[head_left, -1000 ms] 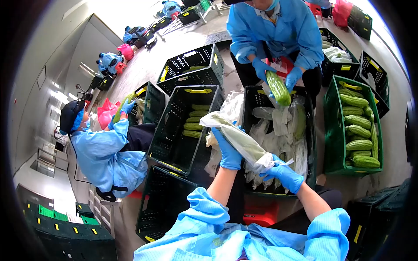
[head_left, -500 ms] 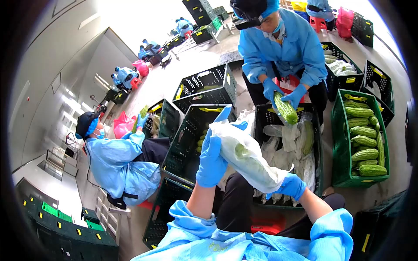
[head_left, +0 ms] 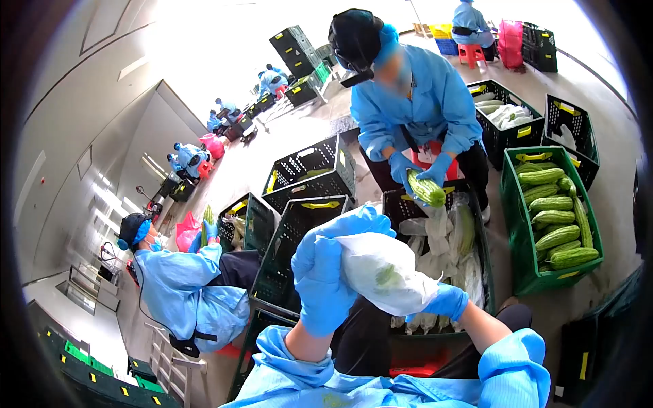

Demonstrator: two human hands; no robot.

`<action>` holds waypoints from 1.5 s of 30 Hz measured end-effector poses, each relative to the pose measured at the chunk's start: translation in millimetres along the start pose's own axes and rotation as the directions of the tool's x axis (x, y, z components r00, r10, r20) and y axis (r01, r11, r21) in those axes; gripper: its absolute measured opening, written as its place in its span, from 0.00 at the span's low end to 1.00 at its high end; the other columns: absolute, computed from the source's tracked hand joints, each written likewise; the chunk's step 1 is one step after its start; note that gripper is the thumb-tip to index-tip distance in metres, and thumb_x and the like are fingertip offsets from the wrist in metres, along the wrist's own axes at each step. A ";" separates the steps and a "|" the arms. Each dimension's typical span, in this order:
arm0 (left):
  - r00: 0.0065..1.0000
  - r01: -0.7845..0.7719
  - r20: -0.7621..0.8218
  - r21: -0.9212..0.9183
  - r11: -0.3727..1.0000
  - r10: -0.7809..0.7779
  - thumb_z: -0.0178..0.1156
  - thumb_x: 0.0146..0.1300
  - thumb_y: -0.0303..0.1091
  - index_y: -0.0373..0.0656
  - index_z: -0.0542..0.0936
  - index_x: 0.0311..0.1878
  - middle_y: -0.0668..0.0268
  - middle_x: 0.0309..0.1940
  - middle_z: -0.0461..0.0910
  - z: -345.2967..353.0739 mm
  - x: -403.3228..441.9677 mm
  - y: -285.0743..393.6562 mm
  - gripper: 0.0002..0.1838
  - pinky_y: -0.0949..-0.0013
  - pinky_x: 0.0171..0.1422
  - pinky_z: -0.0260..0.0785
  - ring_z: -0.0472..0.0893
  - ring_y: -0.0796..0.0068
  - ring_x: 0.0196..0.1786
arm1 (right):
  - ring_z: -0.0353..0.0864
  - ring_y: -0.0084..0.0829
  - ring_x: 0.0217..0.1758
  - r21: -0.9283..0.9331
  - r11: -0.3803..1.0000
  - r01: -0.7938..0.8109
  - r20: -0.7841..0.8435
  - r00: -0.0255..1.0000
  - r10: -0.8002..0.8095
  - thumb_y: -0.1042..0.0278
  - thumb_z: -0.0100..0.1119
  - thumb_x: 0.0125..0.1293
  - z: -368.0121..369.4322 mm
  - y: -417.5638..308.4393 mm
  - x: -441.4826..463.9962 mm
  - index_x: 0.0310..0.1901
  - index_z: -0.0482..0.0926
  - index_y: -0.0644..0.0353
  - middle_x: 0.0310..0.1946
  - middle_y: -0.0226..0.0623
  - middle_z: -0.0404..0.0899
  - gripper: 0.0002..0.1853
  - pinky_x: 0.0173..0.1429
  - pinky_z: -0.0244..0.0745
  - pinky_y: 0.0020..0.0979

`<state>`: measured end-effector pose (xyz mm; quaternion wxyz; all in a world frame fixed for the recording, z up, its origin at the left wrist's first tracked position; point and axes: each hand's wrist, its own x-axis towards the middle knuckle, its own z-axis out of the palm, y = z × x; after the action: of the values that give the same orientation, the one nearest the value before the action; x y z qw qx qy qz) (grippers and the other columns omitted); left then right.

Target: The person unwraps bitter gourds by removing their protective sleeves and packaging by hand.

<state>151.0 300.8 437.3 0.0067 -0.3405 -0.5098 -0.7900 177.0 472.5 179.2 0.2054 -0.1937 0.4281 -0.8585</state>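
Between my hands is a bitter melon wrapped in thin white plastic [head_left: 388, 272], its green faintly showing through. My left hand [head_left: 323, 275], in a blue glove, is closed around the upper left end, fingers folded over the top. My right hand [head_left: 445, 302], also gloved, grips the wrapping at the lower right end. Below the melon stands a dark crate [head_left: 487, 272] holding several wrapped bitter melons [head_left: 464, 228]. Across that crate, a co-worker's gloved hands [head_left: 435, 170] hold an unwrapped bitter melon [head_left: 426, 189].
To the right, a green crate [head_left: 515, 238] is filled with unwrapped bitter melons [head_left: 554, 221]. Dark crates [head_left: 303, 207] stand on the left, near a seated co-worker [head_left: 183, 285] holding a melon. More crates [head_left: 507, 139] stand behind at right; other people sit farther back.
My left hand's fingers, stretched upward before, have folded over the melon's top end. The wrapped melon now looks shorter and more end-on. The whole view has shifted slightly.
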 end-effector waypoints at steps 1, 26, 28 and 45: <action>1.000 -0.015 0.008 0.024 1.000 0.015 0.55 0.71 0.50 0.29 0.74 0.57 0.49 0.48 0.81 1.7 2.6 2.3 0.28 0.49 0.57 0.77 0.83 0.56 0.49 | 0.74 0.39 0.64 -0.024 1.000 0.004 -0.013 1.000 -0.005 0.68 0.72 0.57 1.8 -2.7 -1.8 0.71 0.61 0.59 0.64 0.43 0.71 0.42 0.63 0.75 0.46; 0.999 -0.019 -0.027 0.043 0.999 0.020 0.50 0.75 0.45 0.32 0.77 0.52 0.53 0.49 0.82 -17.5 4.7 14.9 0.22 0.63 0.52 0.79 0.84 0.66 0.48 | 0.72 0.48 0.65 0.574 0.671 -0.470 0.348 0.881 0.320 0.33 0.44 0.69 -33.5 137.4 20.3 0.72 0.60 0.57 0.64 0.47 0.71 0.40 0.67 0.67 0.54; 0.991 -0.096 -0.080 0.173 0.980 0.111 0.48 0.76 0.45 0.32 0.77 0.51 0.54 0.49 0.82 -21.6 5.3 22.6 0.22 0.67 0.53 0.77 0.83 0.68 0.49 | 0.72 0.48 0.65 0.628 0.569 -0.531 0.425 0.846 0.321 0.33 0.45 0.69 -38.0 146.9 19.8 0.72 0.60 0.57 0.64 0.47 0.71 0.40 0.68 0.66 0.54; 0.684 -0.284 -0.504 0.482 0.829 0.528 0.45 0.75 0.52 0.44 0.69 0.68 0.68 0.57 0.74 -154.9 55.5 114.6 0.27 0.68 0.55 0.73 0.76 0.75 0.54 | 0.82 0.31 0.39 0.176 0.887 -0.427 -0.132 0.883 0.451 0.49 0.62 0.66 47.9 54.7 1.0 0.52 0.77 0.63 0.39 0.39 0.82 0.24 0.45 0.79 0.33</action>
<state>67.2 139.0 520.9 0.4148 -0.1611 -0.5259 -0.7249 210.7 410.6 161.5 0.3706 -0.0029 0.4148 -0.8310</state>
